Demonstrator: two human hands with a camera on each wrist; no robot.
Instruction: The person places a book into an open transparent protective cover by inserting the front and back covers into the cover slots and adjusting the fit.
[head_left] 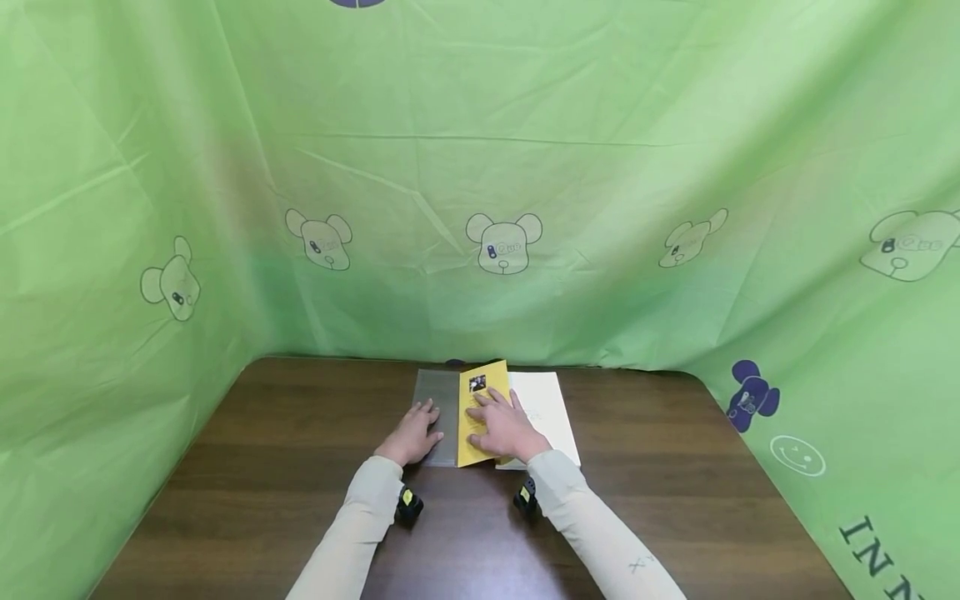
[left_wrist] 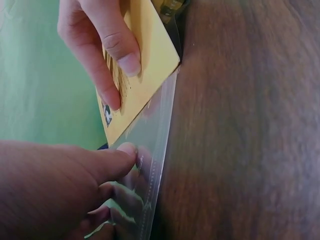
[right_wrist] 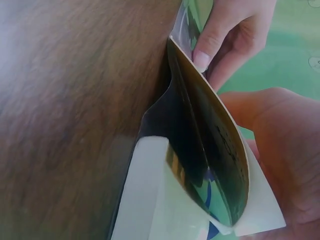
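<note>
A book with a white face lies at the back middle of the table. A yellow cover flap, with a small photo and dark print, stands bent up from its left side. My right hand rests its spread fingers on this flap. Left of it lies a clear plastic book sleeve, and my left hand touches it with the fingers spread. The right wrist view shows the flap arched over a gap, beside the thick white edge of the book.
The brown wooden table extends to both sides and in front of the book. A green printed curtain hangs right behind the table's back edge and along the sides. Black wrist cameras sit under both wrists.
</note>
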